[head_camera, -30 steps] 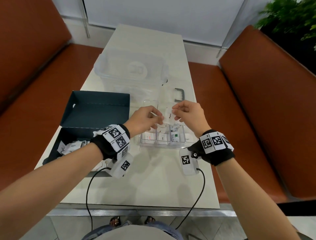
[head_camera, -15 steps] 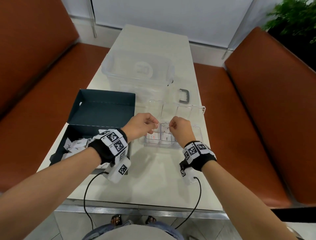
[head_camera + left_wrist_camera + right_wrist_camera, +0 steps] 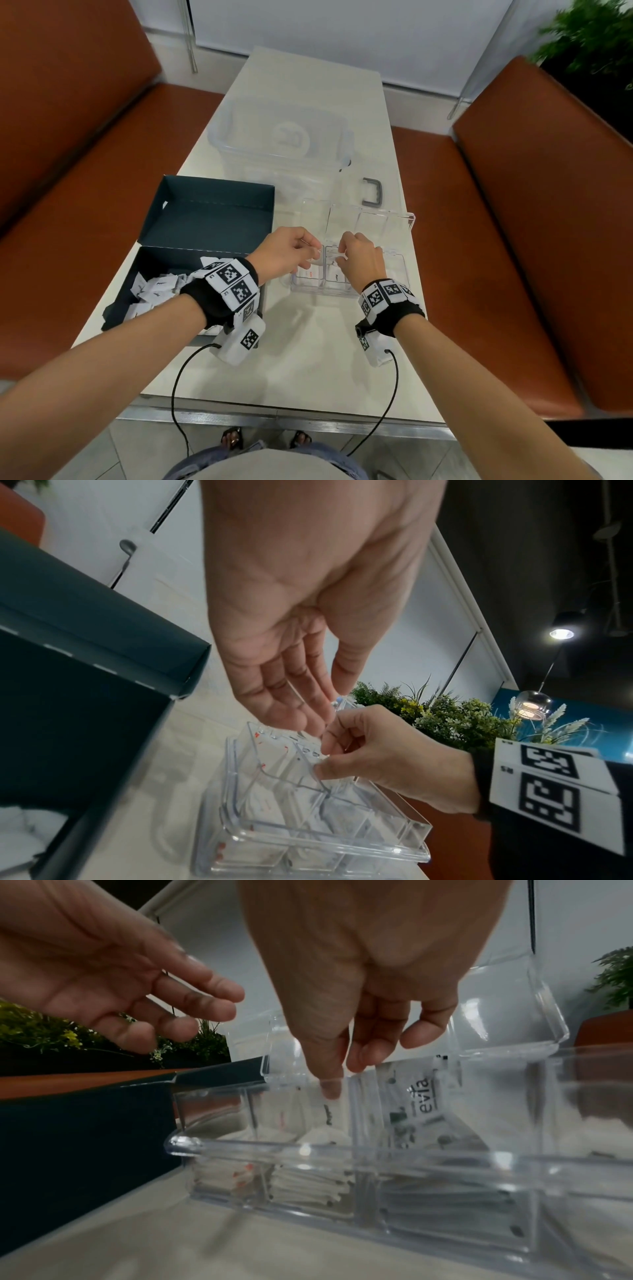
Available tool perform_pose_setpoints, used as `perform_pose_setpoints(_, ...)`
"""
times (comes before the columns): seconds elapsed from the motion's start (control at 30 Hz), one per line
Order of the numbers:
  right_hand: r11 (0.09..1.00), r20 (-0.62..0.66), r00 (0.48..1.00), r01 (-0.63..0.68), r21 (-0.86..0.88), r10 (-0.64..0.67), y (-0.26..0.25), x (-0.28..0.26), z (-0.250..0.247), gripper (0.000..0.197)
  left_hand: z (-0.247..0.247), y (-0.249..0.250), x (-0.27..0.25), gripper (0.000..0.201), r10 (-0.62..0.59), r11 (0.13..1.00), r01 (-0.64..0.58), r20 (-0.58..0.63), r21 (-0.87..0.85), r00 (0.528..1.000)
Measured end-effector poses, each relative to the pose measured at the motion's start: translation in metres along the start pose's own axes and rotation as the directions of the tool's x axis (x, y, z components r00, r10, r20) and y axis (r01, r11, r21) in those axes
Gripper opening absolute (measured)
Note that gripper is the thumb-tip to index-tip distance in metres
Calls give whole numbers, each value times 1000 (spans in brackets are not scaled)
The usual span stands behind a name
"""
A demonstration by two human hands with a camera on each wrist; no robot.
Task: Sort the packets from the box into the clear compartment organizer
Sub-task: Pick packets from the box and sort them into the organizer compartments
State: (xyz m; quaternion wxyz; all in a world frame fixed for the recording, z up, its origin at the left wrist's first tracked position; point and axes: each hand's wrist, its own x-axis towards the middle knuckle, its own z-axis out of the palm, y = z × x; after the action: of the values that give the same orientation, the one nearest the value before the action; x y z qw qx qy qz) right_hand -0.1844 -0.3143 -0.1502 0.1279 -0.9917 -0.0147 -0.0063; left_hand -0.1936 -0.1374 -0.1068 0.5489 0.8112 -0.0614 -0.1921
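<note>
A long, pale surface (image 3: 308, 359) runs away from the person between two rust-brown upholstered benches (image 3: 548, 240); at its far end stands a white wall with a drawn blind, and green foliage (image 3: 596, 44) fills the far right corner of the room; the left wrist view shows a dark ceiling with a lit lamp (image 3: 561, 633) and a teal wall behind more greenery. A large clear lidded tub (image 3: 281, 137) sits on the far half of the surface, a grey handle (image 3: 373, 192) just beside it toward the right edge. The dark teal box (image 3: 191, 240) lies open at the left edge, its lid propped back and white packets (image 3: 154, 291) heaped inside. The clear compartment organizer (image 3: 400, 270) sits near the middle, just right of the box, its lid raised at the back; white packets lie stacked in its left compartments, and one printed sachet (image 3: 418, 1099) stands upright in a compartment further right. The left hand (image 3: 287, 253) hovers over the organizer's left side, fingers relaxed and slightly spread, holding nothing. The right hand (image 3: 359, 260) reaches down into a compartment, thumb and forefinger close together at a white packet (image 3: 325, 1123); whether they actually pinch it I cannot tell.
</note>
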Motion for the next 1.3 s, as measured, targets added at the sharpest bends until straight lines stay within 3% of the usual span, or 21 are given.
perform_pose_setpoints(0.23,998,11,999,45,-46,-45,-3,6,-1,11,-2,1,-2,11,-2,1000,2,-3,-11,1000)
perform_pose_setpoints(0.57,997,33,999,-18,-81,21,-5,12,2,8,-5,1,-6,11,-7,1000,7,3,-21,1000)
perform_pose_setpoints(0.9,996,89,995,48,-79,-41,-2,4,-10,14,-15,-2,-11,14,-37,999,37,5,-25,999)
perform_pose_setpoints(1.1,992,95,990,110,-69,-103,-11,3,-41,13,-32,-3,-20,14,-41,999,41,-15,-5,999)
perform_pose_setpoints(1.3,956,-20,961,276,95,-276,-55,13,-100,13,-70,10,-34,15,-26,998,23,39,54,999)
